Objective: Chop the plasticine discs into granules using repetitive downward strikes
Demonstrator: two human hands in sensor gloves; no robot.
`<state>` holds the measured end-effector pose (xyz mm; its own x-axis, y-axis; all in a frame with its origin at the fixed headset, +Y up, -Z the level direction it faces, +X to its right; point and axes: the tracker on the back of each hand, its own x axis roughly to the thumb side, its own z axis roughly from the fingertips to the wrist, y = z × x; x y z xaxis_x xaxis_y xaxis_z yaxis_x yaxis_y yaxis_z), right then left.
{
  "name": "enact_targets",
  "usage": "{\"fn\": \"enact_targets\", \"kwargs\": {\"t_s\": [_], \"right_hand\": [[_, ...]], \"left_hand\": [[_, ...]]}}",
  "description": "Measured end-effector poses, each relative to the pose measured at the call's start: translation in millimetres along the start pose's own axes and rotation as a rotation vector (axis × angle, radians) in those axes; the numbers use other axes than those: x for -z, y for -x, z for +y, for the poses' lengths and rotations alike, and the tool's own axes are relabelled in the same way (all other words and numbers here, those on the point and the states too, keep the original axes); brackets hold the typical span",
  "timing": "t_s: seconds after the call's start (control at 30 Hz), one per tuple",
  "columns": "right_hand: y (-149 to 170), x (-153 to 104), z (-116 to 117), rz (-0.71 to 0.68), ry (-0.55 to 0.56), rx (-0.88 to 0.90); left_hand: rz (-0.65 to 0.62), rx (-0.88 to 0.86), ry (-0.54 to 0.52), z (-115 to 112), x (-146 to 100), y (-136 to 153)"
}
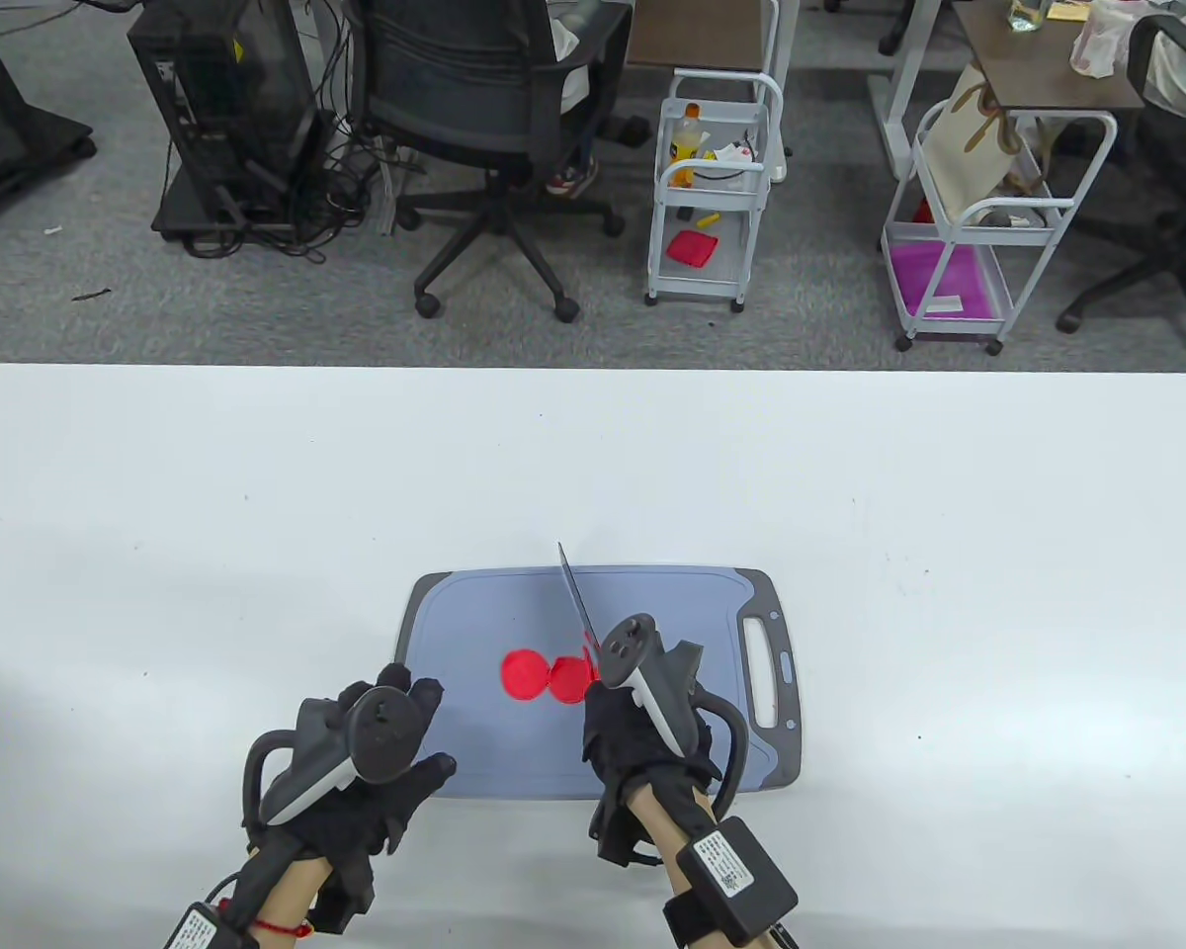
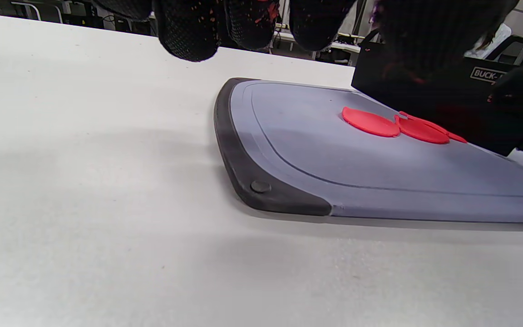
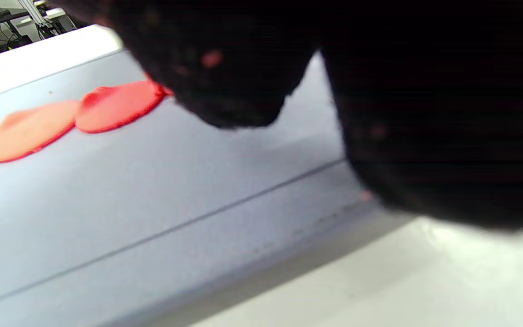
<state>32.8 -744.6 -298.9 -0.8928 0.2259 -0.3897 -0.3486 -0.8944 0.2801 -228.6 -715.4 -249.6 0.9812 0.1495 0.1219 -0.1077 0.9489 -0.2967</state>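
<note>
Two gloved hands work over a gray cutting board on a white surface. The right hand grips the handle of one knife, its blade angled toward twelve o'clock with red smears near the heel. The left hand holds nothing, its fingers spread over the board's eight o'clock corner. Two red plasticine discs lie touching side by side mid-board, just at the nine o'clock side of the blade; the right one looks nicked along its edge. Likely risks: soft plasticine sticking to the blade and lifting with it, the board sliding under strikes if the left hand isn't pressing, and left fingertips straying toward the blade.
</note>
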Motion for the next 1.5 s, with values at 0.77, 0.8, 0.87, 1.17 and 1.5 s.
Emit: {"fn": "enact_targets", "kwargs": {"t_s": [0.77,0.8,0.87,1.17,1.5], "right_hand": [[-3.8,-3.7,3.7,0.016,0.011,0.029],[-3.6,-7.1,3.1,0.019,0.001,0.018],[-0.1,-10.6,0.8,0.023,-0.018,-0.012],[13.1,-7.6,-1.3,-0.026,0.048,0.139],[-10.4,-7.0,4.4,0.023,-0.039,0.051]], "left_hand": [[0.006,0.011,0.017,-2.5,0.3,0.0],[0.008,0.01,0.016,-2.0,-0.2,0.3],[0.01,0.006,0.006,-0.2,-0.8,1.1],[0.009,0.004,0.006,0.7,0.2,1.6],[0.01,0.013,0.014,-1.1,0.2,0.3]]}}
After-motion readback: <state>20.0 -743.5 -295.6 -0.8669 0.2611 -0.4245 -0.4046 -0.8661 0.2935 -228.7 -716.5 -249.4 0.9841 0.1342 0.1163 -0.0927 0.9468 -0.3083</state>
